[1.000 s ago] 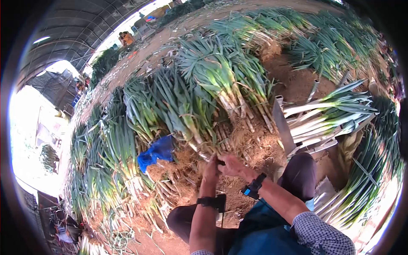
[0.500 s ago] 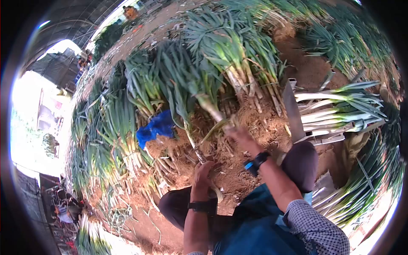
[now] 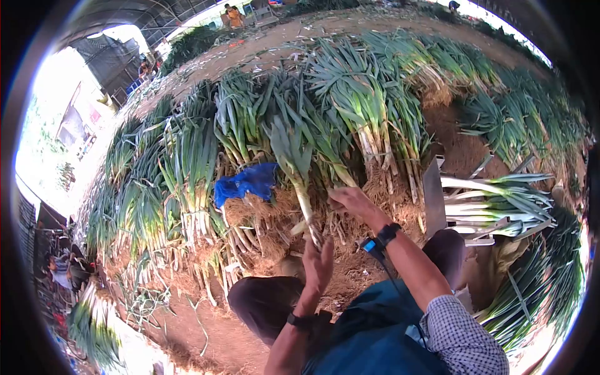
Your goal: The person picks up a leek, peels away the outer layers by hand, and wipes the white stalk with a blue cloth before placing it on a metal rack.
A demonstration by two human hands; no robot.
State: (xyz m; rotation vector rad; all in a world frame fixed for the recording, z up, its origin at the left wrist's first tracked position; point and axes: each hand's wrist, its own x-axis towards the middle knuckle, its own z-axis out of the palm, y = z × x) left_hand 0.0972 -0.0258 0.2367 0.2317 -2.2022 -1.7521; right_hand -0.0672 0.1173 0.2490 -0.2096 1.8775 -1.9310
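My left hand (image 3: 319,262) is wrapped round the lower end of a thick leek (image 3: 302,194), whose green leaves point up and away from me. To its right, my right hand (image 3: 351,203) has its fingers curled beside the foot of another leek; whether they grip anything is unclear. Bundles of leeks (image 3: 365,119) with roots and pale stems toward me stand in a row beyond both hands. A blue cloth or plastic piece (image 3: 247,184) lies over roots left of my left hand.
A metal rack (image 3: 434,194) at the right holds trimmed leeks (image 3: 494,203). More leeks (image 3: 544,275) lie at the lower right. My knees flank the near ground. A person in orange (image 3: 234,17) is far off at the top left, and other people are at the left edge.
My left hand has moved up and now holds a thicker leek upright. My right hand no longer has the long leek it was moving with. The view has shifted.
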